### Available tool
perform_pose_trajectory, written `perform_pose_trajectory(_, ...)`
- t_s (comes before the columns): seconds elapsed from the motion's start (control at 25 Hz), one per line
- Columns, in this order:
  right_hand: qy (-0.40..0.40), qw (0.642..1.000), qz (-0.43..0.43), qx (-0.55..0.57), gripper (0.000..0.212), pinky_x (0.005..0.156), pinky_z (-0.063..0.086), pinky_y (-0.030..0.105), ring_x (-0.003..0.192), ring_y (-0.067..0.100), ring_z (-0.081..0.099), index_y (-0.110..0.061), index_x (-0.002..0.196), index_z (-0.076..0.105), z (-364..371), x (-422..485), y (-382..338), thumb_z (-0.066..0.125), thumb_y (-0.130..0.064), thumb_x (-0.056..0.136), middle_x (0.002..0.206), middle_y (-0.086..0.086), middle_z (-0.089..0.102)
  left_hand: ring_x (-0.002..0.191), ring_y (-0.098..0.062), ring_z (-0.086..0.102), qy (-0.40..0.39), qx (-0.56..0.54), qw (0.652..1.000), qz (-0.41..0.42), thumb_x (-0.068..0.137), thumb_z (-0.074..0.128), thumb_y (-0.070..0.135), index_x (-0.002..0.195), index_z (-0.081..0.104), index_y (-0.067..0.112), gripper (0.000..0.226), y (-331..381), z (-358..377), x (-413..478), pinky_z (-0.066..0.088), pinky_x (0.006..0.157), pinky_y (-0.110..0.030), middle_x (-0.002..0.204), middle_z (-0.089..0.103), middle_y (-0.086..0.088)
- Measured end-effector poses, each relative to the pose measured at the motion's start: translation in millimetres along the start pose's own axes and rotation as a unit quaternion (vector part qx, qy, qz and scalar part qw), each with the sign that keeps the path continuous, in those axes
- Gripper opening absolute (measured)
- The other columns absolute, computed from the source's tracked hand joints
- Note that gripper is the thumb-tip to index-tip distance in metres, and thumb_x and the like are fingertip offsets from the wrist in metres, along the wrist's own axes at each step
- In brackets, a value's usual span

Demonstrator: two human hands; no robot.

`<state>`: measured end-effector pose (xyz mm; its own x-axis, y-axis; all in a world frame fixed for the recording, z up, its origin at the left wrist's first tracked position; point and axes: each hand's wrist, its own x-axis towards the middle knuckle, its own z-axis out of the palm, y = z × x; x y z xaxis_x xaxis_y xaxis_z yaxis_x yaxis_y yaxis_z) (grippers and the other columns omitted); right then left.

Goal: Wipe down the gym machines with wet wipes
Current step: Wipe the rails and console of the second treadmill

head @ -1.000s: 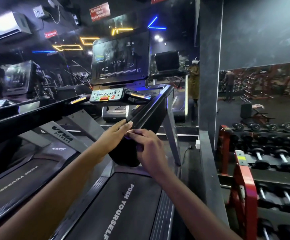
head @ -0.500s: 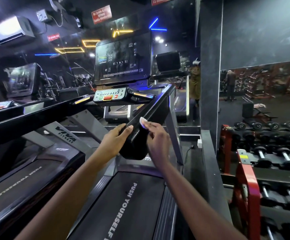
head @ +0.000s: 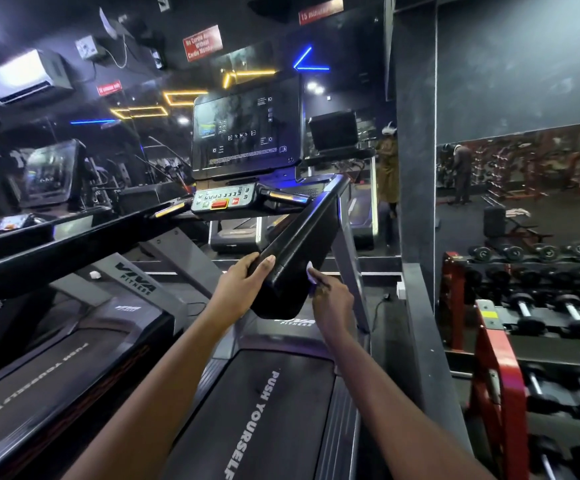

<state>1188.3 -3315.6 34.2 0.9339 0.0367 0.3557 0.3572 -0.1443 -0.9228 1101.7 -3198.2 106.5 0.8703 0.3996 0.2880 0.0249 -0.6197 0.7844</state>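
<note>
My left hand (head: 243, 285) is on the treadmill's right handrail (head: 299, 251), fingers (head: 268, 262) curled over its left edge and gripping it near the low end. The handrail's long axis slopes: the far end is up at the console (head: 224, 200) and the blunt, rounded near end points down and towards me, hanging over the head of the belt (head: 274, 410) marked PUSH YOURSELF. My right hand (head: 331, 303) is at the rail's right flank, fingers bunched and pinching a white wet wipe (head: 311, 273). The wipe sticks up past my fingertips and lies against the rail's side face, just across the rail from my left hand. Above the console the dark screen (head: 247, 129) stands upright, facing me. Off to my right, a red rack (head: 496, 341) carries rows of dumbbells.
</note>
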Motion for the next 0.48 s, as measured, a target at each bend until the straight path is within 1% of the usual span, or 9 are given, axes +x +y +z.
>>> perform_pose_trajectory(0.04, -0.006, 1.0, 0.01, -0.014, 0.038, 0.066, 0.03, 0.014, 0.097, 0.019, 0.059, -0.024, 0.121, 0.063, 2.2, -4.8, -1.8, 0.048, -0.005, 0.091, 0.113, 0.003, 0.066, 0.112, -0.024, 0.059, -0.003, -0.002, 1.0, -0.004, 0.066, 0.045, 0.079, 0.128, 0.055, 0.019, 0.087, -1.8, -0.8, -0.2, 0.046, 0.1, -0.046, 0.121, 0.062, -0.007)
perform_pose_trajectory(0.12, 0.005, 0.999, 0.017, -0.033, 0.043, 0.065, 0.03, 0.019, 0.096, 0.022, 0.059, -0.025, 0.121, 0.063, 3.8, -16.8, -5.7, 0.046, -0.001, 0.09, 0.111, 0.004, 0.066, 0.11, -0.023, 0.059, 0.001, -0.007, 1.0, -0.005, 0.08, 0.05, 0.069, 0.13, 0.054, 0.018, 0.071, -2.2, -0.7, -2.1, 0.047, 0.099, -0.045, 0.12, 0.063, -0.006)
perform_pose_trajectory(0.2, 0.013, 0.999, -0.007, -0.047, 0.043, 0.072, 0.035, 0.024, 0.093, 0.026, 0.06, -0.023, 0.118, 0.065, 6.3, -31.4, -5.9, 0.046, 0.002, 0.087, 0.106, 0.008, 0.068, 0.109, -0.019, 0.059, 0.013, -0.008, 1.0, -0.001, 0.091, 0.051, 0.052, 0.131, 0.053, 0.017, 0.053, -0.9, 0.6, -3.8, 0.046, 0.099, -0.037, 0.117, 0.062, -0.001)
perform_pose_trajectory(0.28, 0.015, 0.997, -0.055, -0.045, 0.04, 0.077, 0.04, 0.028, 0.089, 0.026, 0.061, -0.019, 0.115, 0.067, 5.6, -49.9, -7.9, 0.051, 0.002, 0.085, 0.099, 0.01, 0.068, 0.107, -0.016, 0.057, 0.02, 0.007, 1.0, 0.01, 0.094, 0.05, 0.044, 0.133, 0.052, 0.016, 0.048, 3.1, -0.3, -8.0, 0.044, 0.094, -0.029, 0.113, 0.06, 0.001)
perform_pose_trajectory(0.32, 0.022, 0.995, -0.088, -0.041, 0.036, 0.075, 0.042, 0.028, 0.085, 0.025, 0.062, -0.018, 0.112, 0.068, 3.6, -58.9, -9.7, 0.053, 0.0, 0.085, 0.094, 0.009, 0.068, 0.106, -0.016, 0.056, 0.022, 0.006, 1.0, 0.014, 0.094, 0.05, 0.044, 0.134, 0.051, 0.016, 0.048, 4.0, -1.3, -11.3, 0.045, 0.093, -0.029, 0.113, 0.059, 0.001)
perform_pose_trajectory(0.4, 0.025, 0.99, -0.136, -0.015, 0.027, 0.07, 0.044, 0.025, 0.078, 0.02, 0.063, -0.017, 0.107, 0.071, 0.3, -76.7, -16.3, 0.056, -0.005, 0.088, 0.089, 0.006, 0.067, 0.106, -0.018, 0.058, 0.017, -0.014, 1.0, 0.015, 0.093, 0.051, 0.045, 0.136, 0.048, 0.018, 0.051, -1.3, -5.0, -21.4, 0.049, 0.095, -0.036, 0.116, 0.059, -0.002)
perform_pose_trajectory(0.48, 0.001, 0.982, -0.186, 0.019, 0.025, 0.072, 0.047, 0.016, 0.081, 0.009, 0.062, -0.016, 0.109, 0.07, -3.2, -96.3, -26.2, 0.061, -0.007, 0.088, 0.094, 0.0, 0.068, 0.102, -0.019, 0.061, 0.014, -0.03, 0.999, 0.019, 0.092, 0.054, 0.047, 0.133, 0.05, 0.022, 0.048, -13.0, -9.0, -34.1, 0.051, 0.093, -0.042, 0.111, 0.063, -0.001)
